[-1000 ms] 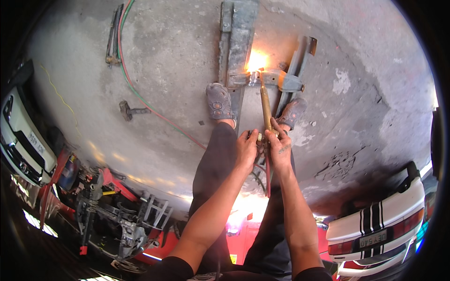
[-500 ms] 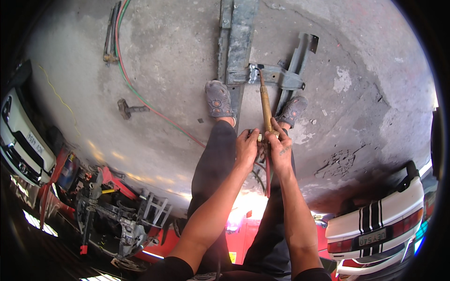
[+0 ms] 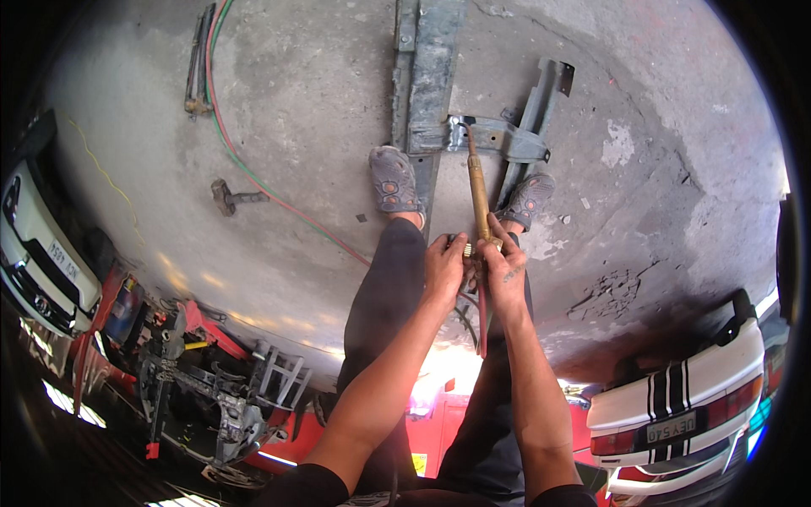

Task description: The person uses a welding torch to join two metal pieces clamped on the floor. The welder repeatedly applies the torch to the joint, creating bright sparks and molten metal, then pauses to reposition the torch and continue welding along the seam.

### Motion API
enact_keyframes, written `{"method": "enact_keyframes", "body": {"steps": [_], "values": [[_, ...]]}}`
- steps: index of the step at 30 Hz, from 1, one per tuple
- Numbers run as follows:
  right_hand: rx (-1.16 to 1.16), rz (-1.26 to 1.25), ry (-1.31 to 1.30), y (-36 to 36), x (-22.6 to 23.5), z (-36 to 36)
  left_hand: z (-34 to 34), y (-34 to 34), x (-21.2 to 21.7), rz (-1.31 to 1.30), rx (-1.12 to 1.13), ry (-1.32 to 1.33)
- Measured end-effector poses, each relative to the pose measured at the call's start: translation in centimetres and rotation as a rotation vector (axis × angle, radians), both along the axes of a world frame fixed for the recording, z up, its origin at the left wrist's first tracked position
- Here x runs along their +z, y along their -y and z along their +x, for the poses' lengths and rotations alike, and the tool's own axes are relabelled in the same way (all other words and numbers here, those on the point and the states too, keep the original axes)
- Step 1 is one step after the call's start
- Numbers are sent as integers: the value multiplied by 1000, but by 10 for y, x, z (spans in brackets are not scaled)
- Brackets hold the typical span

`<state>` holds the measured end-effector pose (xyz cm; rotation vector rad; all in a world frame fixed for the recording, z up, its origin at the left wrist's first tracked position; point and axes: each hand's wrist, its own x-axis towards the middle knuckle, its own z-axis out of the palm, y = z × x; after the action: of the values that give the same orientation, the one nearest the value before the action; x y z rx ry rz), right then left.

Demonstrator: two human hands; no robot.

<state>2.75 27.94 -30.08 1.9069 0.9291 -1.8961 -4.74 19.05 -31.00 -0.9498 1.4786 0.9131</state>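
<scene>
A torch goes dark over a grey concrete floor (image 3: 312, 93): the orange glare lighting the work a second ago is gone, suggesting that heating is interrupted or done for now. A long steel beam (image 3: 433, 84) lies toward 11 o'clock from the hands, a narrower rail (image 3: 537, 110) toward 1. Between them, at 12 o'clock, sits a steel crosspiece (image 3: 511, 141), its bright patch now plainly visible. The brass torch (image 3: 479, 190) points up at that patch; whether its tip touches cannot be told. The right hand (image 3: 504, 269) wraps the torch's lower body. The left hand (image 3: 443, 269), just beside it at 9 o'clock, appears to pinch a ridged brass knob (image 3: 468, 249).
</scene>
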Motion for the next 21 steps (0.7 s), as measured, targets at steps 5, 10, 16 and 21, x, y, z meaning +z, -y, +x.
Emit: {"method": "enact_keyframes", "body": {"steps": [5, 10, 16, 21], "values": [[-2, 8, -7, 1, -2, 1, 3, -3, -2, -20, 30, -41], [-32, -33, -12, -1, -2, 0, 5, 1, -5, -3, 39, -55], [-15, 0, -19, 0, -5, 1, 7, 3, -7, 5, 33, -55], [9, 15, -17, -1, -7, 1, 3, -2, -4, 12, 44, -37]]}}
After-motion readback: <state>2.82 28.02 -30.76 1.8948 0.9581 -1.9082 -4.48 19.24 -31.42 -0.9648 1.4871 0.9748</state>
